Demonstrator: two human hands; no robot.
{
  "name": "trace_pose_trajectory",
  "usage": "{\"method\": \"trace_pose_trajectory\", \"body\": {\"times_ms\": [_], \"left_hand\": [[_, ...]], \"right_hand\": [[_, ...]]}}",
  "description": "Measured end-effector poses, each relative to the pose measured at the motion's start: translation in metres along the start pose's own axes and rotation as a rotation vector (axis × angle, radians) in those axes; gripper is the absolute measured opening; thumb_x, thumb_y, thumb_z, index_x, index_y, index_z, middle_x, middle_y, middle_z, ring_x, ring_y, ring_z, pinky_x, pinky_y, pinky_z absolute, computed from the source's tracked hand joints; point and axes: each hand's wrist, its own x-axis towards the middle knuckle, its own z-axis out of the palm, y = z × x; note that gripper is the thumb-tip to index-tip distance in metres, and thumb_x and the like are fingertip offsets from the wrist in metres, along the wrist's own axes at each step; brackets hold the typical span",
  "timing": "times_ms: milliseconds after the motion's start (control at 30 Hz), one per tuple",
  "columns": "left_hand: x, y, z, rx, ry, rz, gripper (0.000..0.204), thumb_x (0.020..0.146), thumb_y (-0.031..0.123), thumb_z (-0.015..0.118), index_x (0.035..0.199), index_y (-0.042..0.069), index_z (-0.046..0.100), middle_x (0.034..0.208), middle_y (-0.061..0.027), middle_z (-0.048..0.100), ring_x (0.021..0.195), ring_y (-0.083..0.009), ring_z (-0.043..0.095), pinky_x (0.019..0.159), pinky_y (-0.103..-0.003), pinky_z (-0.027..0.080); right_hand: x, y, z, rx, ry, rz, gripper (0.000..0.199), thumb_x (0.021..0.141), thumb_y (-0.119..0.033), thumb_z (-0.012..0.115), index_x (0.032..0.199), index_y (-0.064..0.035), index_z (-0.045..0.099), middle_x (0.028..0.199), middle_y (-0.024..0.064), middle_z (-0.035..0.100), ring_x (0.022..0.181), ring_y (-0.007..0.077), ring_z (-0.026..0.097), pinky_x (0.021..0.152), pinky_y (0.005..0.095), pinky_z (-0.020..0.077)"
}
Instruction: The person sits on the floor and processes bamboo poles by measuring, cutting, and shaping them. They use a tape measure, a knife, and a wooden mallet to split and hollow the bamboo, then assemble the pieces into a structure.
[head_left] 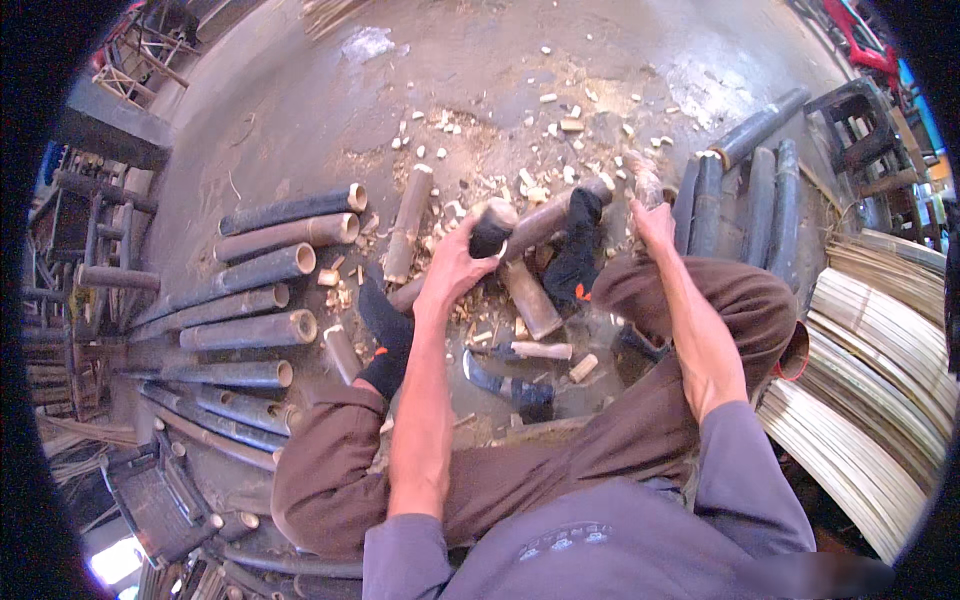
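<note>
My left hand (462,262) is closed round a short, dark bamboo piece (490,236) with a pale cut end. That piece is just above a longer brown bamboo pole (545,222), which slants across the floor between my feet. To the right, my right hand (652,226) grips a rough, pale brown wooden club (645,178), its far end blurred. Near my lap lies a knife (484,374) with a curved blade. A short bamboo section (533,300) rests under the pole, and another bamboo length (408,222) stands out beyond my left hand.
My feet in black socks (576,245) flank the work. Pale wood chips (540,190) litter the floor. Several bamboo poles (250,331) lie in a row at left, more (760,195) at right. Bundled pale strips (860,370) are stacked beside my right knee.
</note>
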Motion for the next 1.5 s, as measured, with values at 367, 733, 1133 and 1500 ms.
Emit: {"method": "trace_pose_trajectory", "body": {"times_ms": [367, 733, 1133, 1500], "left_hand": [[-0.024, -0.003, 0.06, 0.73, -0.251, 0.17, 0.067, 0.062, 0.019, 0.081, 0.123, 0.02, 0.054, 0.116, -0.0123, 0.056, 0.112, -0.0358, 0.054, 0.091, -0.048, 0.049], [0.005, -0.109, 0.032, 0.585, -0.095, -0.244, 0.093, 0.064, 0.03, 0.084, 0.142, 0.015, 0.035, 0.131, -0.0198, 0.05, 0.126, -0.0379, 0.045, 0.105, -0.066, 0.027], [-0.011, -0.146, 0.052, 0.555, 0.037, -0.207, 0.08, 0.062, 0.013, 0.084, 0.132, 0.019, 0.047, 0.121, -0.0111, 0.056, 0.121, -0.0323, 0.05, 0.103, -0.064, 0.031], [0.005, -0.021, 0.035, -0.232, -0.112, -0.506, 0.077, 0.084, 0.062, 0.053, 0.098, -0.013, 0.064, 0.102, -0.0343, 0.064, 0.102, -0.0422, 0.063, 0.083, -0.046, 0.049]], "right_hand": [[-0.159, -0.077, -0.002, 0.076, -0.708, -0.97, 0.06, 0.086, -0.048, 0.062, 0.119, 0.0023, 0.06, 0.11, 0.0252, 0.065, 0.106, 0.0369, 0.063, 0.092, 0.0411, 0.0479], [-0.196, -0.064, -0.028, 1.115, -0.867, -0.096, 0.058, 0.086, -0.022, 0.066, 0.135, -0.0067, 0.04, 0.088, 0.0077, 0.059, 0.077, 0.0182, 0.061, 0.07, 0.035, 0.0545], [-0.225, -0.097, -0.01, 0.996, -0.636, -0.265, 0.049, 0.089, -0.017, 0.06, 0.131, -0.0056, 0.037, 0.078, 0.0058, 0.057, 0.063, 0.0145, 0.057, 0.058, 0.0307, 0.0526], [-0.237, -0.069, 0.112, 1.027, -0.602, 0.008, 0.041, 0.086, -0.013, 0.063, 0.121, -0.0097, 0.041, 0.078, 0.0044, 0.056, 0.059, 0.0141, 0.057, 0.051, 0.0301, 0.0498]]}}
